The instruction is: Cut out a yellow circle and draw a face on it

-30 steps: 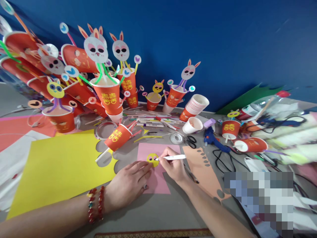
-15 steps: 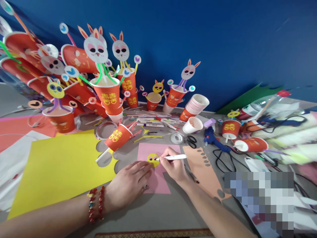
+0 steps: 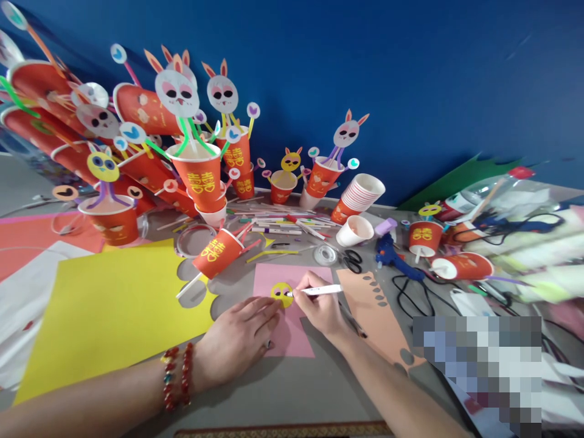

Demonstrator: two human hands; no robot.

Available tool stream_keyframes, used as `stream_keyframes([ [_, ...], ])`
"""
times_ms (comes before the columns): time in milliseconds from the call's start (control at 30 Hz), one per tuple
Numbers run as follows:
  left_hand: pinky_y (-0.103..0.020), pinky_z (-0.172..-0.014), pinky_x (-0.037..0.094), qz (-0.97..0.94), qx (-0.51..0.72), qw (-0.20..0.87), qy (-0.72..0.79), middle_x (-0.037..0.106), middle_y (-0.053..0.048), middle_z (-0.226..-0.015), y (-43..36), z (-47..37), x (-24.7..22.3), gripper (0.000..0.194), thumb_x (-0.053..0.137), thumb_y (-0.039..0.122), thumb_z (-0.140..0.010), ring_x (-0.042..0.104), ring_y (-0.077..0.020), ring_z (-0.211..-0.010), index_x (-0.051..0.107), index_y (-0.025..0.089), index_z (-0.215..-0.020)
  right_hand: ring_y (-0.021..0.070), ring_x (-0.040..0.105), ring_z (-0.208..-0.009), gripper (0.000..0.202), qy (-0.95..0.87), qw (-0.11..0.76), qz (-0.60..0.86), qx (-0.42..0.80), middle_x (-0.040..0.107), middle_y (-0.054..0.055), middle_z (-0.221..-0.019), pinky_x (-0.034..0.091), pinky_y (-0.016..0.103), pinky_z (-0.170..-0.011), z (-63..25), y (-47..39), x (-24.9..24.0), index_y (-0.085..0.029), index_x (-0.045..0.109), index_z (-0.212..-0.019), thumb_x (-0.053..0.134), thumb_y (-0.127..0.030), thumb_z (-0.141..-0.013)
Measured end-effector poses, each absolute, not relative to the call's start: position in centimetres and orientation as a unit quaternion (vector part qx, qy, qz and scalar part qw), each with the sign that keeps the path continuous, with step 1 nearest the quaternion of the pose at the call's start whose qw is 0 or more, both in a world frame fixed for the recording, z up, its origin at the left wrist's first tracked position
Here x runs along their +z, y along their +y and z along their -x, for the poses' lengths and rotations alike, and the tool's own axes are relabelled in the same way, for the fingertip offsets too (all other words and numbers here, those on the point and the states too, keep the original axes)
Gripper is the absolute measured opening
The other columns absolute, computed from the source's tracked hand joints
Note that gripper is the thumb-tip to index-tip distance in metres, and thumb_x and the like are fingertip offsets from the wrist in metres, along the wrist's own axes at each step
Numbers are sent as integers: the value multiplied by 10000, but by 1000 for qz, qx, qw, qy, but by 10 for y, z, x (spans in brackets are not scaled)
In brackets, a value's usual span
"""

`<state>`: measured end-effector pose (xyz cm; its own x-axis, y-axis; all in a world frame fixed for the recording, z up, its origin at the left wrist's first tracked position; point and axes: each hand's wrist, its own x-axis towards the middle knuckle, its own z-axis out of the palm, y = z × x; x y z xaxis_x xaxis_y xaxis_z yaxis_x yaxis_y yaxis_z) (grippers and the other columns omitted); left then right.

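A small yellow paper disc [image 3: 278,300] with two drawn eyes lies on a sheet of pink paper [image 3: 292,340]. My left hand [image 3: 241,333] rests flat on the pink sheet, fingers stretched out, with the fingertips at the disc's lower left edge. Pinched in my right hand [image 3: 318,306] is a white marker [image 3: 329,289], held nearly level. Its tip meets the right-hand eye on the disc. The fingers of the right hand partly hide the marker near its tip.
On the left lies yellow card [image 3: 114,304] with round cutouts; orange card [image 3: 374,316] lies right. Beyond are a tipped red cup [image 3: 218,254], scissors [image 3: 353,261], tape [image 3: 325,255], a blue glue gun [image 3: 396,258], several markers and a cup stack [image 3: 360,194]. Finished rabbit cups [image 3: 197,182] crowd the back left.
The marker has shifted very slightly at the drawn eye, its rear end a little further left. My left hand stays where it was on the sheet.
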<state>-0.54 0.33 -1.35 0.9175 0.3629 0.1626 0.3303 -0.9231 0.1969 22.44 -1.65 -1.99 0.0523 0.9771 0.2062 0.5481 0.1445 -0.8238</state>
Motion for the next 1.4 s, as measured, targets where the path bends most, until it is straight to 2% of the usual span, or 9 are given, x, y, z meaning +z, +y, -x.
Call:
stream_keyframes([
  [1400,-391,-1155,374,-975,88,92,180,557,-96,-1461,3,5,-13,471,605,314,-956,493,-258,-1348,531,123,-1380,118,463,-512,203,-633,409,607,251,504,-53,-570,342,231,-509,-226,-16,-22,-225,471,-677,556,-191,-859],
])
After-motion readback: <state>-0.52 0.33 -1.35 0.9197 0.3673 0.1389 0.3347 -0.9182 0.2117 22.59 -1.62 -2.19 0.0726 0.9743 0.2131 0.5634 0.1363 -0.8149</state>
